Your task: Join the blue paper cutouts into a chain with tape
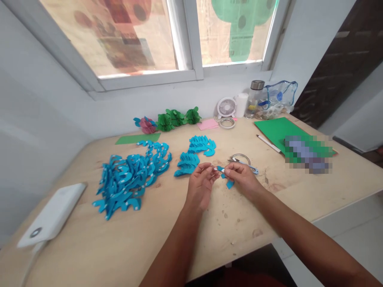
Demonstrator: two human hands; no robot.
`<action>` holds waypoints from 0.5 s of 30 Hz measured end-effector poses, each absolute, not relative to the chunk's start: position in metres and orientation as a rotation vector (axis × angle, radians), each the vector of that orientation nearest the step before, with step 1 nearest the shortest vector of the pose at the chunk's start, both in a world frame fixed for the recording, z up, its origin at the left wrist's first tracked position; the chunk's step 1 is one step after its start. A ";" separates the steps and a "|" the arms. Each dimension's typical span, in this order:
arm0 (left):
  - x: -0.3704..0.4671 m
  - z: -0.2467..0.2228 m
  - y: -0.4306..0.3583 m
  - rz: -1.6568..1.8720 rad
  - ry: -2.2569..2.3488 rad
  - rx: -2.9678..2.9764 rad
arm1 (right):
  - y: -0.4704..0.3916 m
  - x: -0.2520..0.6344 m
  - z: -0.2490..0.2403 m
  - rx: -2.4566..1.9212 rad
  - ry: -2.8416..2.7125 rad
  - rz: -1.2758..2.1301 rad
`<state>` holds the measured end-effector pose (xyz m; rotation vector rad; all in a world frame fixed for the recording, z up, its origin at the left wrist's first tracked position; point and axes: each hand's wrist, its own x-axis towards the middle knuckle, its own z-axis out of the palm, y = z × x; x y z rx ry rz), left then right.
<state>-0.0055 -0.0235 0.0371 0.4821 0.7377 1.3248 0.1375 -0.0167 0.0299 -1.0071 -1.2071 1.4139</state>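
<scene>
Both my hands are over the middle of the table, fingertips close together. Between them is a small curved piece of blue paper with white tabs on it. The thumb and fingers of my right hand pinch it, and one end hangs below. My left hand is closed with its fingertips at a white tab on the other side; the exact grip is partly hidden. Just beyond my left hand stand two folded blue paper stacks. A big heap of blue paper pieces with white tabs lies to the left.
Behind my right hand lie scissors and a roll of tape. Green paper and a white pen are at right. Along the wall stand green paper ornaments, a fan and a bottle. A white device lies left.
</scene>
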 end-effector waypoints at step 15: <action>0.002 0.037 -0.028 1.447 1.052 1.052 | -0.016 0.139 0.026 -1.042 -1.271 1.370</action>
